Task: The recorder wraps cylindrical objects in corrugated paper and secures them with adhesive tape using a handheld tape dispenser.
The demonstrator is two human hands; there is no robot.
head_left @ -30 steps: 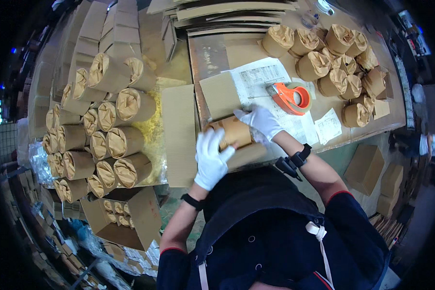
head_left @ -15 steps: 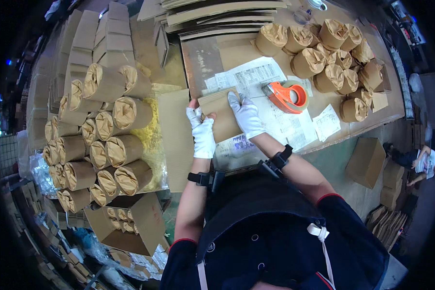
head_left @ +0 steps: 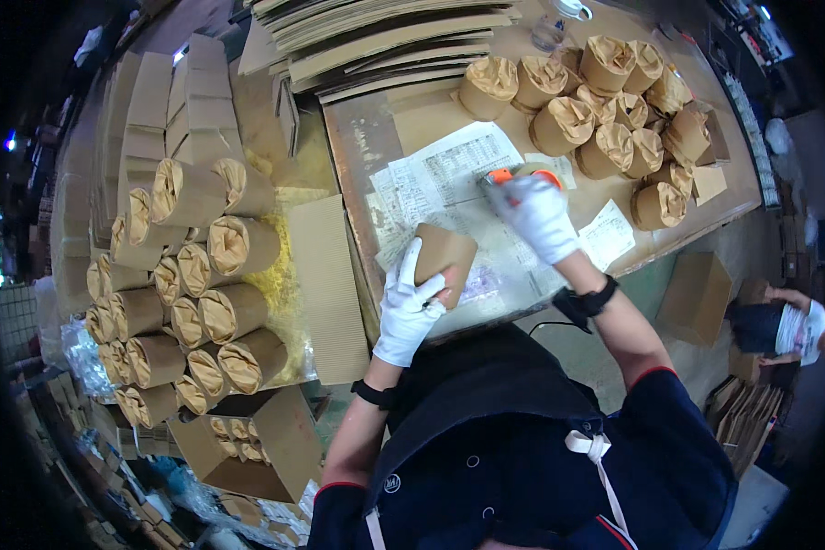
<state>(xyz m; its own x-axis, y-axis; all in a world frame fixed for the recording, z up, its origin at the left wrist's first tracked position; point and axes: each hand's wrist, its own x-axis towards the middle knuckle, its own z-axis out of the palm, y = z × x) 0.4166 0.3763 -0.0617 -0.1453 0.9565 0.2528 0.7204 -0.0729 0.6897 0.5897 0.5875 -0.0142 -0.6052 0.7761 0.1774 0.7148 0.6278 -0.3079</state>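
My gloved left hand [head_left: 408, 302] is closed around a brown cardboard piece [head_left: 447, 257], now curved into a short roll above the papers. Bare fingertips of that hand press against its right side. My gloved right hand [head_left: 539, 220] grips the orange tape dispenser [head_left: 501, 175] from above and covers most of it. Part of the tape roll shows behind the knuckles. Printed sheets [head_left: 454, 165] lie flat on the table under both hands. Dark straps go around both wrists.
Paper-stuffed cardboard cylinders [head_left: 562, 125] cluster at the table's far right, and more cylinders [head_left: 229, 307] are stacked at left. Flat cardboard [head_left: 385, 46] is piled at the back, near a clear jug [head_left: 550, 32]. An open carton [head_left: 280, 440] stands lower left; a person [head_left: 788, 321] is at right.
My right hand has left the cardboard and moved right onto the tape dispenser. The flat cardboard is now curved in my left hand. The view has shifted slightly.
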